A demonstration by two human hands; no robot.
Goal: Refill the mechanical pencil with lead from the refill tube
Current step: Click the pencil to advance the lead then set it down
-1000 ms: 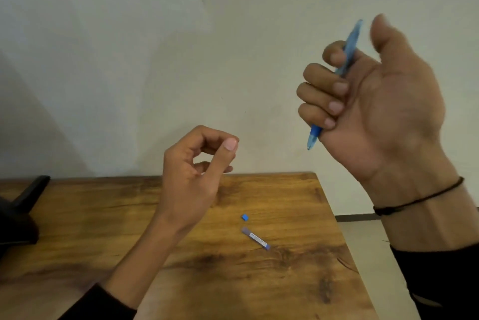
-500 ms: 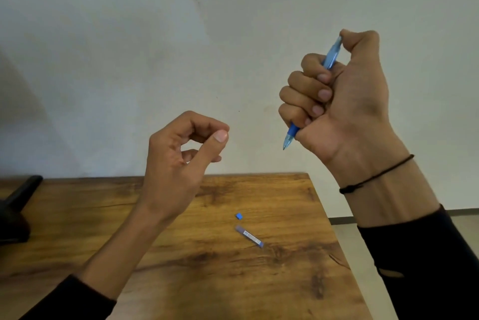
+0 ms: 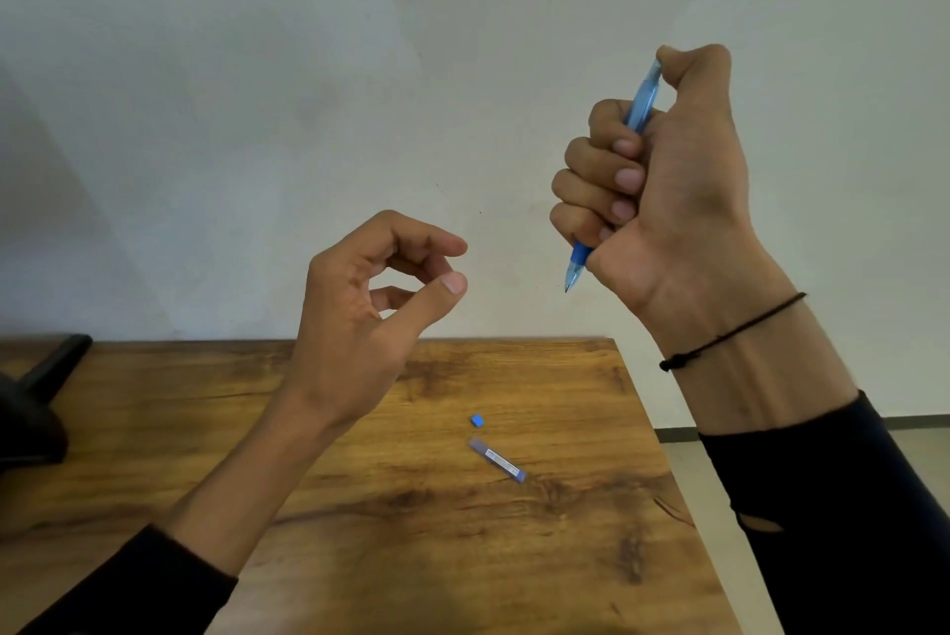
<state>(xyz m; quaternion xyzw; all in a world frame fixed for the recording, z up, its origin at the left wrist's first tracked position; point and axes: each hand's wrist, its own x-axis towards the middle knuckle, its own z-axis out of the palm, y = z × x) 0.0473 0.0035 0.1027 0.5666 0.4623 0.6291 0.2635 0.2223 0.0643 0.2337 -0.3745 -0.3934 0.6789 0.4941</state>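
My right hand [image 3: 683, 202] is raised in front of the wall, closed in a fist around the blue mechanical pencil [image 3: 641, 107]. The pencil points tip down and my thumb sits on its top end. My left hand [image 3: 360, 320] hovers above the table with fingers curled; thumb and index tips are slightly apart and nothing shows between them. The purple lead refill tube [image 3: 497, 459] lies on the wooden table [image 3: 360, 531], below and between my hands. A small blue cap [image 3: 477, 421] lies just behind the tube.
A black object [image 3: 31, 408] sits at the table's left edge. The table's right edge [image 3: 663, 470] drops to a pale floor. A plain wall stands right behind the table.
My right hand turned from a loose, thumb-up hold into a fist with the thumb on the pencil's top, and shifted left. My left thumb and index tips came slightly apart.
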